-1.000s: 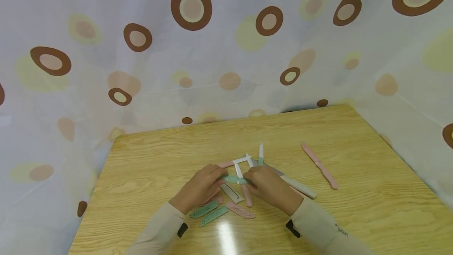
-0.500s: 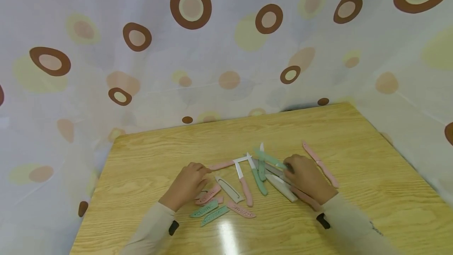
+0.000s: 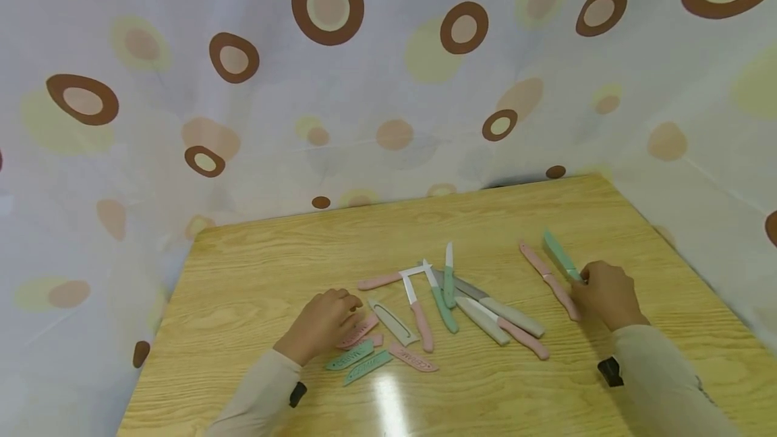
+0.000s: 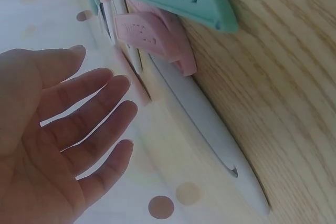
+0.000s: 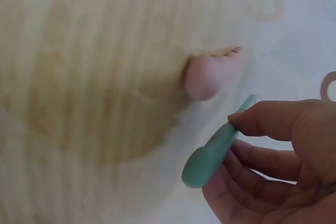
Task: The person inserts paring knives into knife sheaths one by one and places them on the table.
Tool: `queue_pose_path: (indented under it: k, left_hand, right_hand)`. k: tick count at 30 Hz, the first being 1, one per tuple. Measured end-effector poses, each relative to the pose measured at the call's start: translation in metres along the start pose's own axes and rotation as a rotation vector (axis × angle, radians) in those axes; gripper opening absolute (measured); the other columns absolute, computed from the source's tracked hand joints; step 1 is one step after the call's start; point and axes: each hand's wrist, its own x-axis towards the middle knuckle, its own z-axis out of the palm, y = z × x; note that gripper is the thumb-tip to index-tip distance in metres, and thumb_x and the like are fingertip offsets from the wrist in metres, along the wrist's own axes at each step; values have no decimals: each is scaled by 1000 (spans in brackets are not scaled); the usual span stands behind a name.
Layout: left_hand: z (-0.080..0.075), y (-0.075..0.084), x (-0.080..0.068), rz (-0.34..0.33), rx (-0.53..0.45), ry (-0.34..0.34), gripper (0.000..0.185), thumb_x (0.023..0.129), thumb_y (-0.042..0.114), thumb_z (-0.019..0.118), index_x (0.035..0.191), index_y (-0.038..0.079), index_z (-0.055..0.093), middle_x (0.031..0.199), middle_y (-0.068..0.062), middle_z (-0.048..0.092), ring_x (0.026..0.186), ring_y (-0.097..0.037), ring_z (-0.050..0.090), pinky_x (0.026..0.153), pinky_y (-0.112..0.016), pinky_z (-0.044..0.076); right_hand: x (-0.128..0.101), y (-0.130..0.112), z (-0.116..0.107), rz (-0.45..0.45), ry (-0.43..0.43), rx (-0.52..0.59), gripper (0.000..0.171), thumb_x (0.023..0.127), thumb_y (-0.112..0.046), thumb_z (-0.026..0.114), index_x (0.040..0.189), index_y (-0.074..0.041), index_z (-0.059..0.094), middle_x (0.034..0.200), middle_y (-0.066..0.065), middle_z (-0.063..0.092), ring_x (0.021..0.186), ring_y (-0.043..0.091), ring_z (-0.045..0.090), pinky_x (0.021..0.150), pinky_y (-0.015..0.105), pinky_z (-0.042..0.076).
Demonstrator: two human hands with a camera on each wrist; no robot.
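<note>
My right hand (image 3: 609, 294) pinches a green sheathed knife (image 3: 560, 253) by its handle at the right of the table. In the right wrist view the handle (image 5: 207, 158) sits between thumb and fingers. Just left of it lies a pink sheathed knife (image 3: 549, 280). My left hand (image 3: 322, 326) holds nothing, fingers loosely bent, beside a group of sheaths. These are a pink sheath (image 3: 361, 333), two green sheaths (image 3: 351, 356), another pink sheath (image 3: 414, 359) and a whitish sheath (image 3: 393, 322). The left wrist view shows its palm (image 4: 31, 166) bare.
Mid-table lie bare knives with white blades: pink-handled ones (image 3: 422, 328), green-handled ones (image 3: 446, 315) and another pink-handled knife (image 3: 527, 340) at the right. Among them is a cream-handled knife (image 3: 516, 317). A patterned cloth (image 3: 364, 86) stands behind the wooden table (image 3: 273, 255).
Both hands were together on the green knife and its sheath. The right hand has carried the sheathed knife right, past the pink one. The left hand has drawn back left, let go.
</note>
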Motion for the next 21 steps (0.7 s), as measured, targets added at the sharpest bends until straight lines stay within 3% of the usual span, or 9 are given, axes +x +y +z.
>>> queue_pose_path:
  k: [3,6,13,21]
  left_hand:
    - [1,0,0,11,-4,-9,19,90,19,69,101,4,71,94,-6,69,83,-20,65,72,-34,56]
    - [1,0,1,23,8,-17,19,90,21,68,100,4,71,93,-6,69,82,-20,65,72,-33,56]
    - [1,0,5,7,25,-35,17,90,18,69,100,5,72,94,-6,69,85,-21,65,73,-36,57]
    - [0,1,3,1,30,-66,15,90,17,68,98,5,72,94,-6,69,84,-20,66,71,-34,57]
  right_hand:
    - [2,4,5,6,-11,14,18,83,-7,55,69,4,58,57,5,51,50,18,44,45,29,35]
    - [5,5,8,-10,-1,15,16,82,-5,54,73,8,59,59,8,55,51,19,47,44,30,39]
    - [11,0,12,-28,9,-20,28,86,-9,57,92,18,60,77,26,64,58,25,57,53,45,51]
    - [12,-4,15,-30,-16,-34,33,90,-14,60,96,18,60,83,29,65,67,34,62,62,56,51]
